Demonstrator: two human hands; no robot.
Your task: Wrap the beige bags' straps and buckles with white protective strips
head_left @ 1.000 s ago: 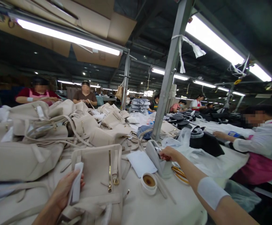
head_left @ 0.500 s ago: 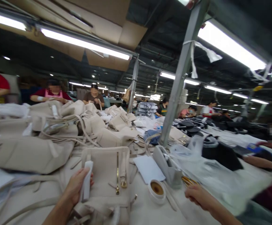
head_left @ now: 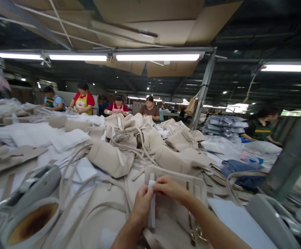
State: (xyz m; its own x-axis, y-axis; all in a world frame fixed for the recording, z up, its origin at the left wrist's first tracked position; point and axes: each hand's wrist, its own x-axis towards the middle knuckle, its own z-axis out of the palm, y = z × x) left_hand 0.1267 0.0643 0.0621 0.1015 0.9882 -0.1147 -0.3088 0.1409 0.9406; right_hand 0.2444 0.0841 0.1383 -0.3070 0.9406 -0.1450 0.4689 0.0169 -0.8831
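My left hand (head_left: 141,207) is closed on a white wrapping strip (head_left: 152,219) that runs lengthwise along a beige bag strap (head_left: 152,175). My right hand (head_left: 170,186) meets it from the right, its fingertips pinched at the strip's upper end. Whether a small piece lies between those fingertips is hidden. Both hands are over a beige handbag (head_left: 168,216) that lies flat, with gold zips and fittings on its right side, partly covered by my right forearm.
Beige bags (head_left: 111,159) and white sheets (head_left: 70,138) pile up ahead. A tape dispenser (head_left: 270,221) stands at right beside a pale sheet (head_left: 233,221); another dispenser (head_left: 36,186) and a tape roll (head_left: 3,237) are at left. A metal post (head_left: 290,148) rises at right. Several people work beyond.
My right hand has moved left from the gold-coloured tool it held by the dispenser to the white strip in my left hand. The view has turned left.
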